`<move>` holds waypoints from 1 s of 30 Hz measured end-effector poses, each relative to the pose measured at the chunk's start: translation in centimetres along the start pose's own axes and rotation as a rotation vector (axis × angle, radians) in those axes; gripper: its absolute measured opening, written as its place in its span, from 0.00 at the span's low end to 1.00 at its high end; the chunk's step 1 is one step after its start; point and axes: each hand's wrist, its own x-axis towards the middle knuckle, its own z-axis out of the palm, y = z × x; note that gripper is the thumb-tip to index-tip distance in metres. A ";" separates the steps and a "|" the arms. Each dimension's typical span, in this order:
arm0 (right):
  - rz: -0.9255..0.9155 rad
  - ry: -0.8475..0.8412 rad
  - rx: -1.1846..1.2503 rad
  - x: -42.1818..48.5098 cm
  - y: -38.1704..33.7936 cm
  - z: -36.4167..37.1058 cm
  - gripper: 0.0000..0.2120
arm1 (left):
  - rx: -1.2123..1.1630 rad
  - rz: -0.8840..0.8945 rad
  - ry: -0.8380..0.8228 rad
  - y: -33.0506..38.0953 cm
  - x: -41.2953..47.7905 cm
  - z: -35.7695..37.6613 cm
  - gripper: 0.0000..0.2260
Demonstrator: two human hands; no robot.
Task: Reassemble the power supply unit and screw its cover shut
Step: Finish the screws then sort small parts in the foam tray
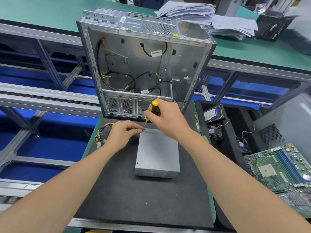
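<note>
PSU [156,174] — flat on mat [127,199], before open case [143,64]. Right grip [166,118] wrapped round screwdriver [152,108], tip at far-left corner of cover [158,145]. Left grip [124,132] pinching screwdriver tip — screw too small to tell. Advice: keep shaft upright, press lightly, start thread slowly.

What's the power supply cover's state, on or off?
On: the grey cover lies flat on the power supply; the right hand holds a screwdriver at its far corner.

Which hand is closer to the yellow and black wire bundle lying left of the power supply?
Left. The left hand sits just right of the wire bundle; the right hand is farther right, gripping the screwdriver over the power supply.
</note>
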 end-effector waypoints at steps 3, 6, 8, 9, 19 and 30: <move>-0.002 -0.010 -0.028 0.3 -0.4 0.1 0.12 | -0.001 0.009 -0.046 -0.1 -0.1 -0.4 0.13; 0.029 0.001 -0.002 0.4 -0.1 0.2 0.11 | -0.022 -0.009 -0.081 -0.2 -0.1 -0.6 0.12; 0.053 0.002 0.002 0.4 0.1 0.3 0.11 | -0.034 -0.024 -0.100 -0.1 -0.1 -0.7 0.14; 0.065 0.004 0.006 0.5 0.2 0.3 0.11 | -0.042 -0.032 -0.106 -0.1 -0.1 -0.8 0.16; 0.095 0.037 0.019 0.4 0.2 0.0 0.12 | -0.112 -0.104 -0.154 0.3 0.4 -1.1 0.16; 0.143 0.054 0.060 0.3 0.2 -0.4 0.13 | 0.085 -0.096 -0.122 1.2 0.6 -0.8 0.08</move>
